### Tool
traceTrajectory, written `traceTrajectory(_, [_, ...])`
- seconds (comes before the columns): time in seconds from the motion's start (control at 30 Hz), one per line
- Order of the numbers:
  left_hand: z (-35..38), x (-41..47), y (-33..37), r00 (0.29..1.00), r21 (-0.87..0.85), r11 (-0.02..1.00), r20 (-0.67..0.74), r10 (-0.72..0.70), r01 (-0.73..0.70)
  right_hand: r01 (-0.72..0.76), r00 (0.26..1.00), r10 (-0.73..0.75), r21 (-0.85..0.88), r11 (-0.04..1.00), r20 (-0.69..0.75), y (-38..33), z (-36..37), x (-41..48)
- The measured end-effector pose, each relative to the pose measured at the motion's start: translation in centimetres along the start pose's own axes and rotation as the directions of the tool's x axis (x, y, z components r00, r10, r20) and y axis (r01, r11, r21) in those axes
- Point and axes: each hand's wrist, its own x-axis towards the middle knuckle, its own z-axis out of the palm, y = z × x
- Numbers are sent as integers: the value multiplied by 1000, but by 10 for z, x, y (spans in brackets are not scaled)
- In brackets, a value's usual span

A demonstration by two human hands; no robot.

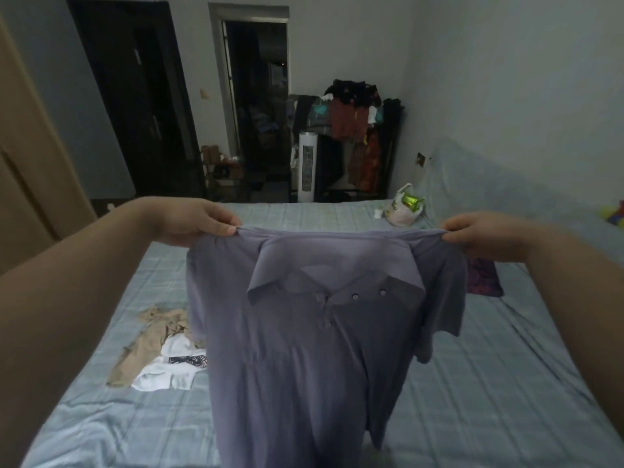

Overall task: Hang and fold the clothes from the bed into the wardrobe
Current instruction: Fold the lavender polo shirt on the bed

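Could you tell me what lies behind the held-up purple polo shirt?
Light blue checked bed sheet. A beige garment and white garment disappear behind the purple polo shirt on the left; a dark magenta cloth shows at right. The rest is covered.

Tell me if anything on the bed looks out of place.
The plastic bag at the bed's far edge is no clothing. Beige and white clothes lie crumpled at left. The shirt hangs straight between left hand and right hand.
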Motion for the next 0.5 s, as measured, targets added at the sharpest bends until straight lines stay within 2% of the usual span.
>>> traceTrajectory(0.07, [8,2,-4,999,14,999,-3,-35,35,-28,987,24,-24,999,-157,8,9,1])
traceTrajectory(0.1, [15,4,-5,998,64,997,-49,-47,50,-34,964,12,-80,996,-264,11,16,4])
traceTrajectory(0.17, [30,11,-8,971,216,974,-241,-13,66,-38,893,-67,-223,974,-445,19,36,10])
traceTrajectory(0.2, [39,15,-10,935,274,959,-353,35,67,-27,863,-122,-286,958,-490,24,47,11])
traceTrajectory(0.27, [58,22,-16,833,283,959,-538,133,29,-51,820,-243,-488,871,-519,33,67,2])
traceTrajectory(0.33, [77,23,-24,715,273,961,-660,228,-55,-67,778,-386,-676,734,-496,39,81,-12])
traceTrajectory(0.43, [98,16,-35,583,280,945,-744,326,-171,-17,671,-582,-795,607,-459,38,86,-34])
traceTrajectory(0.5, [109,9,-39,512,318,928,-773,373,-197,-36,596,-652,-827,561,-468,37,83,-49])
